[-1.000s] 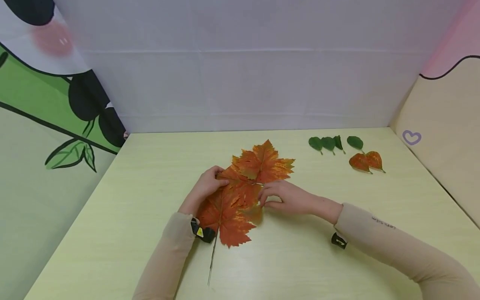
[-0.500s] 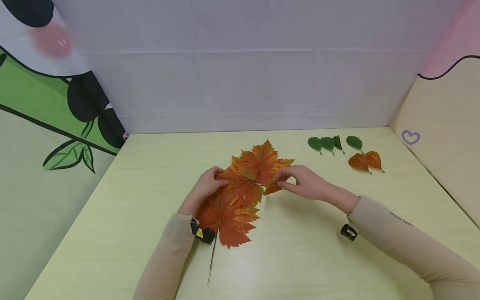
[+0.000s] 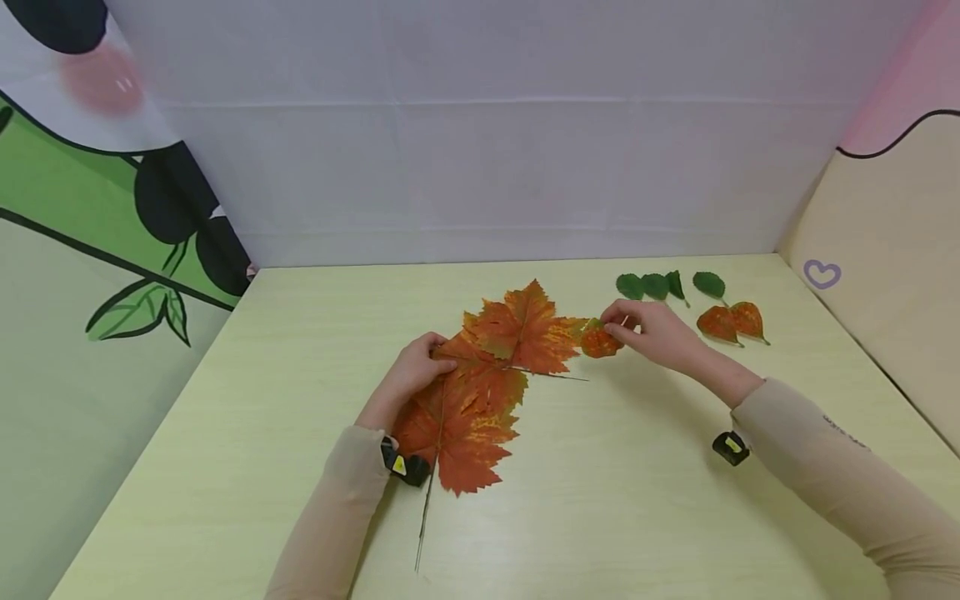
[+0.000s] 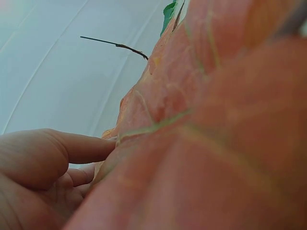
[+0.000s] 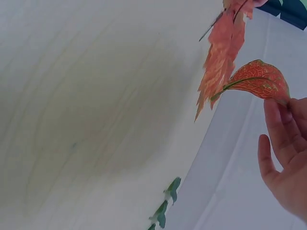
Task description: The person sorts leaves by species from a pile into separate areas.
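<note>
Pinched in my right hand (image 3: 654,330), one small leaf (image 3: 599,340) isn't down yet; my left hand (image 3: 411,367) pinches maple leaves (image 3: 480,383) (green leaves (image 3: 708,284) and red leaves (image 3: 717,325) already lie apart).

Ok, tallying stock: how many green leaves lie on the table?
4, far right: leftmost leaf, second leaf and third leaf in a row, fourth leaf to their right; others may be hidden.
</note>
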A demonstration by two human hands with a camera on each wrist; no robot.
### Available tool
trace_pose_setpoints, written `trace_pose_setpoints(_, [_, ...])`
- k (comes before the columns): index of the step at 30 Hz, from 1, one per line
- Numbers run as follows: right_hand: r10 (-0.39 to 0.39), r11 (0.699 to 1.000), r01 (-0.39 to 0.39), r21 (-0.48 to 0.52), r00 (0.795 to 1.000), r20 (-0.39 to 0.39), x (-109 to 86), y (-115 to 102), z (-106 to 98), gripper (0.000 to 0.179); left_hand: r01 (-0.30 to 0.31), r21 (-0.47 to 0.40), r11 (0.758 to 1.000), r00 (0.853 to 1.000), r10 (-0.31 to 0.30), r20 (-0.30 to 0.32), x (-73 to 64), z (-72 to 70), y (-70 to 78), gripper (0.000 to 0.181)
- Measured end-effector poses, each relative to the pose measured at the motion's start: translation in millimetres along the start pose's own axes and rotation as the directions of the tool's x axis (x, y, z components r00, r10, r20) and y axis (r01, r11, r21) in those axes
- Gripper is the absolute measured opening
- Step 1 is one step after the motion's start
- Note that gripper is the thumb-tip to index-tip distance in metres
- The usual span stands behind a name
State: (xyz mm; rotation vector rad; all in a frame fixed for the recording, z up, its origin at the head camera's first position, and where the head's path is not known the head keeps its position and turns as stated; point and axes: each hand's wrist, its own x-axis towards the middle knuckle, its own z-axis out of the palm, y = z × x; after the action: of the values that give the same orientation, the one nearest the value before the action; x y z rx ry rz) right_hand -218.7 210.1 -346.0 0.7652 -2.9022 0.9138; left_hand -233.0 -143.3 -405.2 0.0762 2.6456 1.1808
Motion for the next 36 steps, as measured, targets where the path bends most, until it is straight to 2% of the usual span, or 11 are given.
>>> trace_pose_setpoints(8, [0.152, 0.987, -0.153, -0.055, 0.988, -0.029, -5.3, 29.5, -18.6, 0.019, -0.004, 0.004, 1.0, 1.0, 0.004, 0.001, 0.1, 0.7, -1.0, 0.038])
trace_pose_setpoints(16, [0.247, 0.957, -0.254, -0.142, 0.967, -0.067, -10.4, 45.8, -31.6, 0.025, -0.002, 0.003, 1.0, 1.0, 0.002, -0.001, -1.4, 0.5, -0.2, 0.037])
trace_pose_setpoints(28, [0.348, 0.911, -0.352, -0.214, 0.936, -0.06, -14.9, 71.2, -47.7, 0.026, 0.004, -0.007, 1.0, 1.0, -0.004, 0.006, -1.4, 1.5, 2.8, 0.038])
trace_pose_setpoints(32, [0.361, 0.903, -0.36, -0.234, 0.932, -0.04, -12.8, 78.7, -50.3, 0.028, -0.002, 0.005, 1.0, 1.0, 0.002, 0.004, -1.5, 0.7, 2.3, 0.039])
trace_pose_setpoints(36, [0.398, 0.888, -0.388, -0.245, 0.917, -0.009, -8.4, 86.0, -50.6, 0.03, 0.004, 0.007, 1.0, 1.0, -0.004, 0.004, -1.3, 0.1, 2.4, 0.039])
